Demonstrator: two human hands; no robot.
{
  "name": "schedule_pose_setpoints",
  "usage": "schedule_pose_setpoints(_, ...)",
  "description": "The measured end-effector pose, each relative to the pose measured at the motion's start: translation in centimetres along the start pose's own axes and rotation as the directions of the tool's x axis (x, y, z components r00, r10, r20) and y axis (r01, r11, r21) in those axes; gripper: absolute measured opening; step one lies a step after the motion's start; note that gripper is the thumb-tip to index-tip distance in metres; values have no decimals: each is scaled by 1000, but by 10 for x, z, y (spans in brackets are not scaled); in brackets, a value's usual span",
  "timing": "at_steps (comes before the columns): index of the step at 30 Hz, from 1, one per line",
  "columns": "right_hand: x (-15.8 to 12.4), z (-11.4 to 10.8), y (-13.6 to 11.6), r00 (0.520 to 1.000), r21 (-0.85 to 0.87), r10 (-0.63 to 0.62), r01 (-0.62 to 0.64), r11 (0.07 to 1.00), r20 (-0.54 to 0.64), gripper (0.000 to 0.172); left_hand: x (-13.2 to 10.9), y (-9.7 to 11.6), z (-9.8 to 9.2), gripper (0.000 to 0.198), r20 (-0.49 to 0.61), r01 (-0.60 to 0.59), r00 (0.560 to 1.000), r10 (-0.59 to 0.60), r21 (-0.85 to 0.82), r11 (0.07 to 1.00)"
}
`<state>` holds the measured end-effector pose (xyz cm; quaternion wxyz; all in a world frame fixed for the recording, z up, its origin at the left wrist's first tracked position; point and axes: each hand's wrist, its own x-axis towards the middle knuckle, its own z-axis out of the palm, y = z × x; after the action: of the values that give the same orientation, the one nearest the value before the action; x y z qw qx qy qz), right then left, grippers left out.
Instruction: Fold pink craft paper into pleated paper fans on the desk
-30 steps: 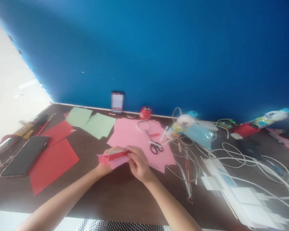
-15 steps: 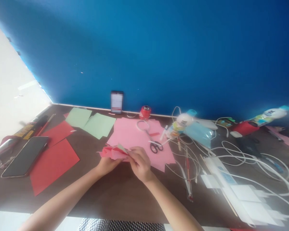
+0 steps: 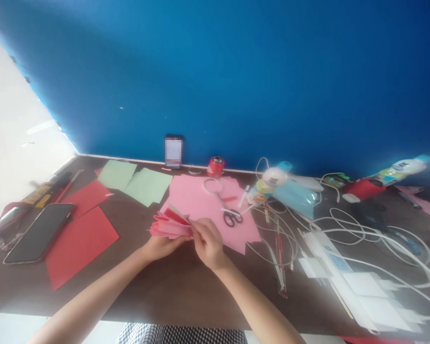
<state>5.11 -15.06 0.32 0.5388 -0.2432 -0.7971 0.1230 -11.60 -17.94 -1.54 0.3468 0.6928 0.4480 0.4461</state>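
A pleated piece of pink and red paper [image 3: 170, 224] fans out to the left above the dark table [image 3: 172, 282]. My left hand [image 3: 159, 246] holds it from below, fingers curled under the folds. My right hand [image 3: 208, 241] pinches its right end, fingers pressed together. Behind them lies a stack of pink sheets [image 3: 200, 203] with black-handled scissors [image 3: 231, 216] on top.
Red sheets [image 3: 79, 243] and a dark phone [image 3: 39, 231] lie at the left, green sheets [image 3: 138, 184] behind them. A red tape roll [image 3: 215, 167] stands by the blue wall. White cables [image 3: 372, 239], chargers, a blue pouch [image 3: 297, 199] and bottles crowd the right side.
The folded paper was a closed strip a second ago; its pleats have since spread open into a fan on the left. Both hands stayed in place, holding it.
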Motion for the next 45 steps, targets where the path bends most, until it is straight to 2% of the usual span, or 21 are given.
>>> schedule_pose_setpoints(2,2,-1,1,997,46,67,-66,997,-32,29,-1,3,-1,24,63,46,997,-44,-42,998)
schedule_pose_setpoints(4,5,-2,1,992,76,112,-107,991,-55,24,0,7,-1,21,77,77,995,-67,-123,990)
schedule_pose_setpoints(8,6,0,0,985,84,161,-155,984,-64,19,6,13,-3,19,0,106,994,-109,-221,969)
schedule_pose_setpoints(13,4,4,0,966,112,220,-206,972,-136,14,10,11,-5,41,-141,57,985,-101,-290,955)
schedule_pose_setpoints(18,7,2,1,967,153,250,-240,958,-49,11,9,6,-3,36,-198,26,975,-97,-331,943)
schedule_pose_setpoints(23,5,3,3,945,207,327,-325,923,28,7,10,8,-4,29,-189,56,977,-100,-228,972)
schedule_pose_setpoints(28,4,7,7,905,220,424,-423,879,44,7,14,10,-7,32,-132,188,963,-237,-305,934)
schedule_pose_setpoints(32,2,10,10,867,260,497,-488,834,31,7,18,6,-7,31,-40,269,940,-338,-519,811)
schedule_pose_setpoints(37,-1,14,11,818,299,574,-554,777,26,10,19,0,-6,27,79,321,928,-364,-667,672)
schedule_pose_setpoints(41,-2,14,10,837,258,544,-541,801,65,6,17,-2,-5,27,169,380,912,-373,-691,615)
schedule_pose_setpoints(45,1,12,9,848,291,514,-528,798,129,10,18,-5,-5,25,130,364,910,-393,-704,610)
